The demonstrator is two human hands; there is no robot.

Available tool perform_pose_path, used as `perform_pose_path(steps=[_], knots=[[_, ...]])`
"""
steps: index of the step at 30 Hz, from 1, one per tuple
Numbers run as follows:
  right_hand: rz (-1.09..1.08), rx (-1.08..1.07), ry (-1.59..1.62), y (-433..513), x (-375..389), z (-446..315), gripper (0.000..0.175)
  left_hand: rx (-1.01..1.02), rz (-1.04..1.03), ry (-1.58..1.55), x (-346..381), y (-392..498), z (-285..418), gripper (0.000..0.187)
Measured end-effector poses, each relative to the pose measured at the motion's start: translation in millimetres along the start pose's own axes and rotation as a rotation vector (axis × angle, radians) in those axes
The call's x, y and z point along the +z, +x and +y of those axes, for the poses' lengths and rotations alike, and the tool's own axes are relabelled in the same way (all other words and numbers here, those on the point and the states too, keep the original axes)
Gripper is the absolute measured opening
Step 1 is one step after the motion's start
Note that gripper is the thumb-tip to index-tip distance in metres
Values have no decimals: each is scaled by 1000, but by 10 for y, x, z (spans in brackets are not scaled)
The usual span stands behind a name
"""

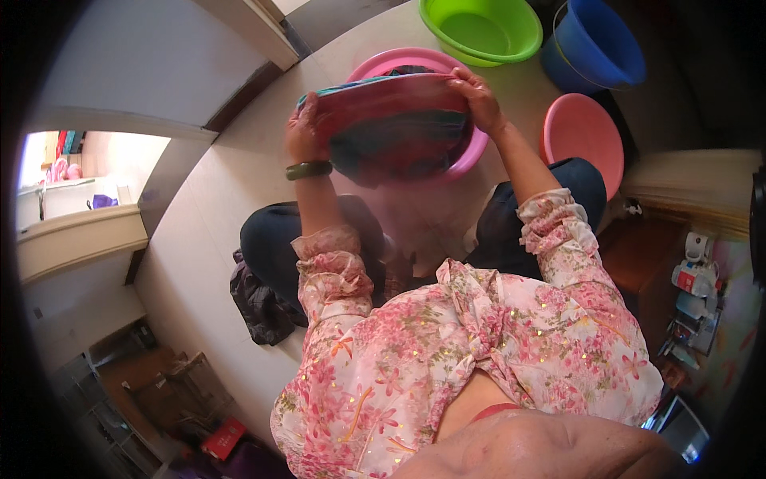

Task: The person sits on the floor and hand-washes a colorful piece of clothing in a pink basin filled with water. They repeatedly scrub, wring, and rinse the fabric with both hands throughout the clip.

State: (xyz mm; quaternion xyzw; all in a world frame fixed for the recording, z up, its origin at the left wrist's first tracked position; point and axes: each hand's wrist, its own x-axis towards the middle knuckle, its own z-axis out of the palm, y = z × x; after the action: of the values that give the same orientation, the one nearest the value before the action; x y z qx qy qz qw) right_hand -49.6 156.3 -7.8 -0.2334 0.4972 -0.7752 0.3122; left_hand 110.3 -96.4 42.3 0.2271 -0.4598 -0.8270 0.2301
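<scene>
A red cloth with dark teal and blue bands (pixel 395 126) is stretched between my two hands, blurred by motion. My left hand (pixel 305 132) grips its left upper corner, with a dark green bangle on the wrist. At the right upper corner, my right hand (pixel 477 99) pinches the edge. The cloth hangs in front of a pink plastic basin (pixel 479 157) on the floor and hides most of its inside. Some dark fabric (pixel 412 70) shows within the basin beyond the cloth's upper edge.
Beyond the basin stand a bright green basin (pixel 479 36) and a blue bucket (pixel 589 48) with a wire handle. A salmon-pink basin (pixel 583 141) leans on its side at the right. Dark crumpled clothing (pixel 257 305) lies on the tiled floor (pixel 197 239) by my left leg.
</scene>
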Motion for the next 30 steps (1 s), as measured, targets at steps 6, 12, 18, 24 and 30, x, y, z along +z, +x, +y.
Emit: perform_pose_path(steps=[6, 12, 18, 24, 30], knots=[[337, 266, 173, 43, 36, -117, 20, 12, 73, 284, -169, 358, -610, 28], [432, 468, 176, 72, -210, 206, 31, 261, 30, 945, -411, 690, -1386, 49], [459, 493, 169, 86, -334, 379, 30, -174, -8, 169, -505, 831, -1737, 38], [502, 554, 155, 118, -378, 492, 31, -439, 165, -308, -391, 750, -1752, 41], [521, 371, 183, 270, -614, 883, 32, -178, -50, 252, -290, 791, -1756, 70]])
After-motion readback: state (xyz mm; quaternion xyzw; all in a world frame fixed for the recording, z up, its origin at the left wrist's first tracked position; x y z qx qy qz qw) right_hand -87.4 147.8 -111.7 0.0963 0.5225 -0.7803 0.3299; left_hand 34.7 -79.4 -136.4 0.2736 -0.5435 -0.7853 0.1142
